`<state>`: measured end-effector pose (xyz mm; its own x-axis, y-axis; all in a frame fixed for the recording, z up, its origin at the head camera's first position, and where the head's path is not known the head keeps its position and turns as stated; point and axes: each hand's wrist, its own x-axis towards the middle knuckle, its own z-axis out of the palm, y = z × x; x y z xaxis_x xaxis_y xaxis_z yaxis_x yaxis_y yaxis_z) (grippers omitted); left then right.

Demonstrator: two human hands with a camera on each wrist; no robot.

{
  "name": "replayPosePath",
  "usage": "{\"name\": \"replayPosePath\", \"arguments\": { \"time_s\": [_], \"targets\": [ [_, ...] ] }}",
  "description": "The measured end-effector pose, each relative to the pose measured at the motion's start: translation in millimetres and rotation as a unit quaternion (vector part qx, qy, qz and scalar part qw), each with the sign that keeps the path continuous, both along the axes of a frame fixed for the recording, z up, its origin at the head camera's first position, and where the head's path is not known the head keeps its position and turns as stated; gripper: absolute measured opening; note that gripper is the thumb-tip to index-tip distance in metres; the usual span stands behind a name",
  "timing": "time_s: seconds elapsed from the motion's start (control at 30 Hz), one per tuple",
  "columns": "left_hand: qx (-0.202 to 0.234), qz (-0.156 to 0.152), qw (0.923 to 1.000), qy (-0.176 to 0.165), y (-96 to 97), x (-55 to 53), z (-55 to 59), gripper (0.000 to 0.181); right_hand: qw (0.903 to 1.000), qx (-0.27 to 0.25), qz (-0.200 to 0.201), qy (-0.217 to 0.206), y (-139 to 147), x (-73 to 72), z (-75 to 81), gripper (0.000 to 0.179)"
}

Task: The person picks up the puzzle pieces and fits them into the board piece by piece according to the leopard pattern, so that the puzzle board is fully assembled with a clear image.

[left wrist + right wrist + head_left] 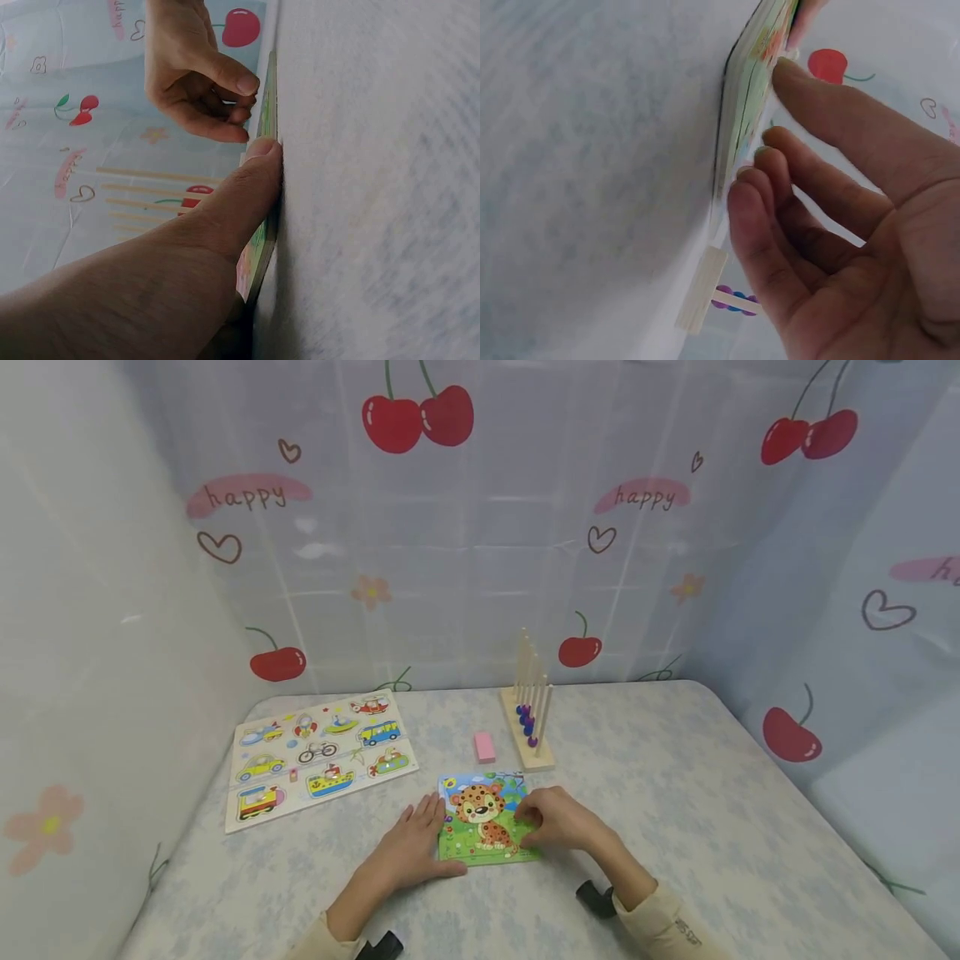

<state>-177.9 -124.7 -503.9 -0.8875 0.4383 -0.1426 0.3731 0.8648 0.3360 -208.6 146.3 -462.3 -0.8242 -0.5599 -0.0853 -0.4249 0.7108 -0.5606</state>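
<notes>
A square leopard picture puzzle (480,814) lies flat on the table, green and blue with a spotted cub on it. Along its left edge rests my left hand (411,847), fingers stretched forward and the thumb at the near edge. In the left wrist view that thumb (247,172) lies against the board's side. My right hand (564,820) hovers over the right part of the puzzle, fingers loosely bent. Seen from the right wrist, the thumb and fingertips (776,135) stand apart close over the board, with nothing between them.
Behind the puzzle lies a pink block (484,747). A wooden peg stand (537,758) with upright rods and several purple and blue beads stands at the back. At the left lies a vehicle peg board (300,797). Printed curtains (480,568) enclose the table's back and sides.
</notes>
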Motion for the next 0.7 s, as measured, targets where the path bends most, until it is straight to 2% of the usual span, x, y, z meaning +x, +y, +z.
{"name": "replayPosePath", "arguments": {
  "time_s": [0.37, 0.5, 0.6, 0.67, 0.7],
  "targets": [
    [0.015, -0.001, 0.9999, 0.008, -3.5, 5.5, -1.5, 0.112, 0.9997, 0.000, 0.022, -0.011, -1, -0.9, -2.8, 0.026],
    [0.020, -0.006, 0.9998, -0.001, -2.1, 6.0, 0.3, 0.113, 0.9998, 0.019, 0.006, -0.006, 0, 2.1, 1.0, 0.031],
    [0.013, -0.018, 0.9997, -0.009, -3.7, 4.4, 3.4, 0.113, 0.9979, 0.052, -0.031, 0.025, 0, 6.9, 6.0, 0.044],
    [0.011, -0.021, 0.9997, -0.007, -6.5, 3.5, 7.6, 0.110, 0.9919, 0.087, -0.050, 0.078, 1, 11.0, 10.2, 0.058],
    [0.007, -0.020, 0.9998, 0.003, -8.2, 3.2, 10.3, 0.108, 0.9860, 0.108, -0.058, 0.113, 2, 13.0, 11.9, 0.066]
  ]
}}
